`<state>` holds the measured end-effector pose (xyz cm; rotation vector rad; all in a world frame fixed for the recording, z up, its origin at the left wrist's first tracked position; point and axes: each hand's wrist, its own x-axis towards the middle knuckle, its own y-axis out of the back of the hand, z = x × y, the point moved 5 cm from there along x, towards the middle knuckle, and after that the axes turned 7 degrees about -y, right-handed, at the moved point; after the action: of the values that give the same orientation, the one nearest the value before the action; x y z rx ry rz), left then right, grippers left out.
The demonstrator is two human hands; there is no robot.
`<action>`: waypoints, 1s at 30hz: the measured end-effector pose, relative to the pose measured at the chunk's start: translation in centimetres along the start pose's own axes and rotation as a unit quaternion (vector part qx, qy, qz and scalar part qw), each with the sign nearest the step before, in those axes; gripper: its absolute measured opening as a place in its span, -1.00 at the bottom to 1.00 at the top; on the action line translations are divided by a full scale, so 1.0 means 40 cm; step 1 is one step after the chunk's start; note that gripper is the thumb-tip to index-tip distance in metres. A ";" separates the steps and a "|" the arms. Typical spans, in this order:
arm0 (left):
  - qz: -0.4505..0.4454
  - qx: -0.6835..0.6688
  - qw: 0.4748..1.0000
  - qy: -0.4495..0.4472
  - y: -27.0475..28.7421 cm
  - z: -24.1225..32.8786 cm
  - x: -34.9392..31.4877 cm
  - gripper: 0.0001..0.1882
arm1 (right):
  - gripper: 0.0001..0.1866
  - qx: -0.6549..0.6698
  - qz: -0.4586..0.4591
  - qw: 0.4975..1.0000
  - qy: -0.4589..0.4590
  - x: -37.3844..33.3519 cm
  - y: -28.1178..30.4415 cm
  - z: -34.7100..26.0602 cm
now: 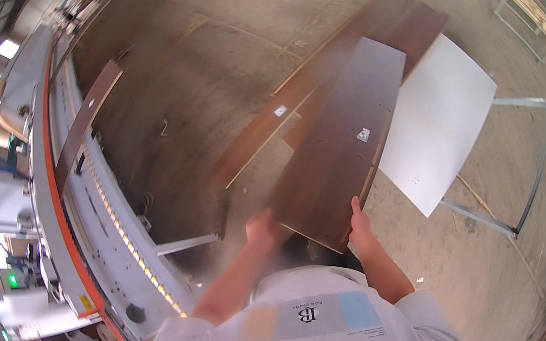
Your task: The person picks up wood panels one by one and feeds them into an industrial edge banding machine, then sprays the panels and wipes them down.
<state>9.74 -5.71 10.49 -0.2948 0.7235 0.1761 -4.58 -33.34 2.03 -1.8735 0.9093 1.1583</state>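
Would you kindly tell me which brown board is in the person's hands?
The wide brown board, held at its near end by the left hand and right hand; the boards on the floor and the narrow board by the machine are untouched.

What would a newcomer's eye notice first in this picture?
A long brown board dominates the centre, with the person's left hand and right hand at its near end. Just right of it is a bright white panel. Along the left side runs a long machine with an orange stripe.
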 end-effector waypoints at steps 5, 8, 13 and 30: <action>0.060 0.056 0.984 -0.160 0.057 0.139 -0.193 -0.27 | -0.25 0.016 0.001 0.999 -0.035 -0.126 -0.118 0.146; 0.018 0.257 0.914 -0.313 0.190 0.116 -0.152 -0.03 | -0.24 0.023 -0.066 0.996 -0.059 -0.248 -0.217 0.239; -0.002 0.342 0.878 -0.334 0.364 0.112 -0.256 -0.03 | -0.33 0.036 -0.118 0.986 -0.115 -0.441 -0.359 0.394; 0.014 0.028 0.999 -0.041 0.883 0.203 -0.391 -0.63 | -0.38 -0.220 -0.262 0.901 -0.266 -0.518 -0.484 0.879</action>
<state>-5.84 29.38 19.59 -0.2229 0.6498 0.1939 -9.11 9.94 14.24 -1.8149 -0.1762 1.4825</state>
